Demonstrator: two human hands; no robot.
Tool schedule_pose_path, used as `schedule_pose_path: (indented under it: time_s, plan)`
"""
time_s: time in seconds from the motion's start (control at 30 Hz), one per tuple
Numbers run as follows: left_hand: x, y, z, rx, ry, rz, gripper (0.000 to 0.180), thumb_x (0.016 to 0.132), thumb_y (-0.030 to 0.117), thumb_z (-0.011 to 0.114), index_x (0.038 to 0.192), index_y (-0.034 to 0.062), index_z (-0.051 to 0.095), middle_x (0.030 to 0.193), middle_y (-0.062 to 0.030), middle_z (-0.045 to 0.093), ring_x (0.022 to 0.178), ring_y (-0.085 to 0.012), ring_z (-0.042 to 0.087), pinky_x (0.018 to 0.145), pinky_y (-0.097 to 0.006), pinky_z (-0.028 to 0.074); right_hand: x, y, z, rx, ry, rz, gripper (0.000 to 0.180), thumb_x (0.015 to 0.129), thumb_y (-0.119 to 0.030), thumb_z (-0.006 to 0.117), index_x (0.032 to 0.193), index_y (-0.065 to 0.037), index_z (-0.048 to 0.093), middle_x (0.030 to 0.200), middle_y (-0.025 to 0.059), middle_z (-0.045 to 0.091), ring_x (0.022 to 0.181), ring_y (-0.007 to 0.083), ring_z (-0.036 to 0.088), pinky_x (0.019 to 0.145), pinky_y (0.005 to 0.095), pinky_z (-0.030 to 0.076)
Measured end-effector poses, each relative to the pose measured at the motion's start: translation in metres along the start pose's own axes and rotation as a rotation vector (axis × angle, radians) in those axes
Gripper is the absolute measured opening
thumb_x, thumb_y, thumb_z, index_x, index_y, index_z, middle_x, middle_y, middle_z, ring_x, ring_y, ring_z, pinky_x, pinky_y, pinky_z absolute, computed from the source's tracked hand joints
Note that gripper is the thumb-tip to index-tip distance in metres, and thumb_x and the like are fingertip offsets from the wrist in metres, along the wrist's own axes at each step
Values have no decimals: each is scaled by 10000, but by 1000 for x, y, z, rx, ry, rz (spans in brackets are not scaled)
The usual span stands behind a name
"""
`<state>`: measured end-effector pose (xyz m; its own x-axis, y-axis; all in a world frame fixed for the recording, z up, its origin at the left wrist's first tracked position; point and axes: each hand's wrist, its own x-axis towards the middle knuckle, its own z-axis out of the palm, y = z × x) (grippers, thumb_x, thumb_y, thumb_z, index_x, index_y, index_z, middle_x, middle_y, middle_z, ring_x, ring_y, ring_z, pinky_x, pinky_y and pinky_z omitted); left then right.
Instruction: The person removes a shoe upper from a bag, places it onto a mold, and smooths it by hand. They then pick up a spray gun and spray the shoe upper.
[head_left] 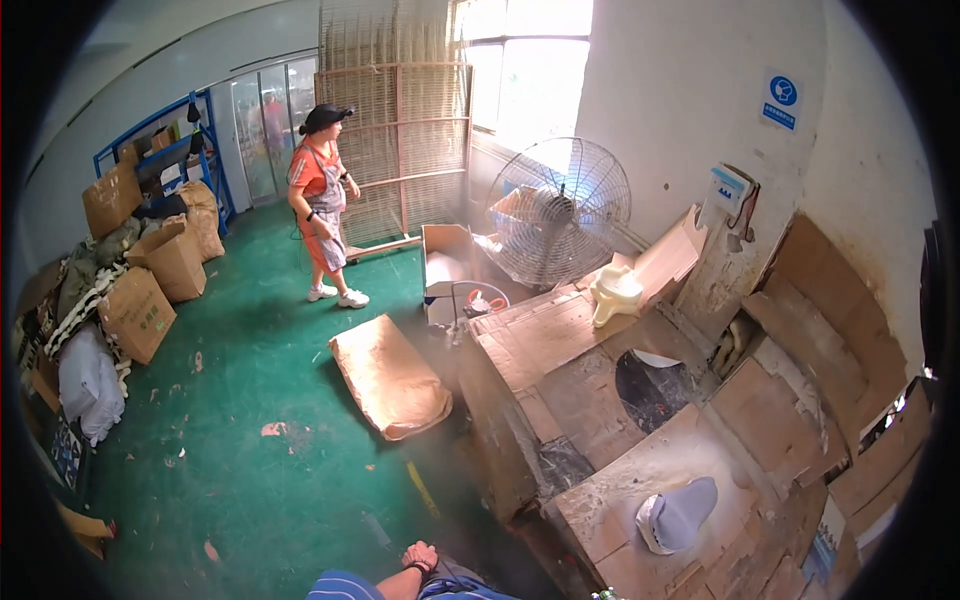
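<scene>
My left hand (420, 558) rests low in the picture by my grey-clad lap, with a dark band on its wrist and a blue striped sleeve behind it. Its fingers look curled in, and nothing shows in them. My right hand is out of the picture. To the right of my lap is a cardboard-covered bench (585, 405), dusted white. On its near part lies a grey and white piece (680, 515), curved like a shoe upper. Farther back sits a cream-coloured moulded piece (615, 290). Between them is a dark patch with a rounded edge (650, 390).
A large caged fan (560, 210) stands beyond the bench. Brown paper covers a flat bundle (390, 378) on the green floor (270, 400). Another person (322, 205) stands near a tall mesh rack (400, 150). Cartons (140, 312) and sacks (90, 385) line the left side.
</scene>
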<state>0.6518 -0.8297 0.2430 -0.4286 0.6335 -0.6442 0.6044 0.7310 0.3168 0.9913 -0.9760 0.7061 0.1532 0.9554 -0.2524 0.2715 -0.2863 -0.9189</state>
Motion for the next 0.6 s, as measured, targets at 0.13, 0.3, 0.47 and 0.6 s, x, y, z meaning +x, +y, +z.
schedule_pose_path:
  time_s: [0.13,0.3,0.47,0.6]
  plan:
    - [0,6,-2,7,14,-13,359,901,371,600,1091,92,721,1170,-176,691,1118,-372,648,946,-475,510,0,-1,5,85,26,98,473,901,22,642,1358,86,534,1236,80,634,1093,157,570,950,277,430]
    - [0,12,-7,1,30,-7,362,896,365,603,1090,83,721,1171,-169,694,1116,-369,651,943,-472,515,8,-10,14,94,54,65,481,892,12,661,1352,86,542,1136,17,624,949,111,542,839,241,429]
    - [5,15,-12,9,19,-7,358,893,358,605,1087,81,723,1165,-173,697,1104,-370,658,935,-474,522,12,-8,15,16,32,169,466,892,-5,674,1333,85,555,1082,-8,603,882,88,509,788,230,418]
    - [10,16,-15,8,16,-13,361,893,361,603,1091,83,721,1167,-175,695,1106,-376,656,936,-472,521,14,-19,24,145,45,181,467,893,-25,684,1330,81,559,1074,-5,602,874,89,508,772,235,418]
